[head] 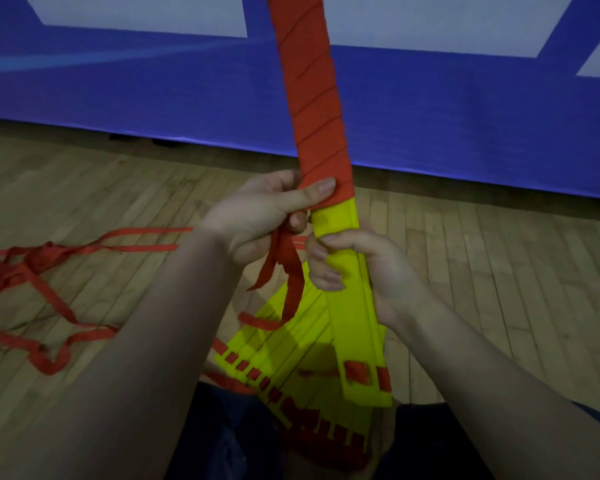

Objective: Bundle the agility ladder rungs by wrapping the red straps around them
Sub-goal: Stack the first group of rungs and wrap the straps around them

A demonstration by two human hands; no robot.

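**A:** Background?
**B:** Blue padded wall mat (pixel 118 81) beyond both hands. Pale wooden plank floor (pixel 499 254) under them.

**A:** Task item?
**B:** A stack of long yellow plastic ladder rungs (pixel 343 271) is held near upright with a slight tilt. Above the left hand (pixel 257 216) it's wound in flat red woven strap (pixel 312 98), spiral turns, running out of the top of frame. Bare yellow below the wrap.

**A:** Rest of the ladder?
**B:** Fanned yellow rungs (pixel 291 341) sit below the right hand (pixel 368 261), over the lap, with red strap through the end slots. Loose strap (pixel 49 271) lies tangled on the floor, left of the left hand.

**A:** Hands?
**B:** Left: thumb (pixel 312 194) flat on the wrap's bottom edge, fingers curled round the strap tail (pixel 288 271), which hangs below the fist. Right: just below the left, fingers wrapped round the bare yellow stack.
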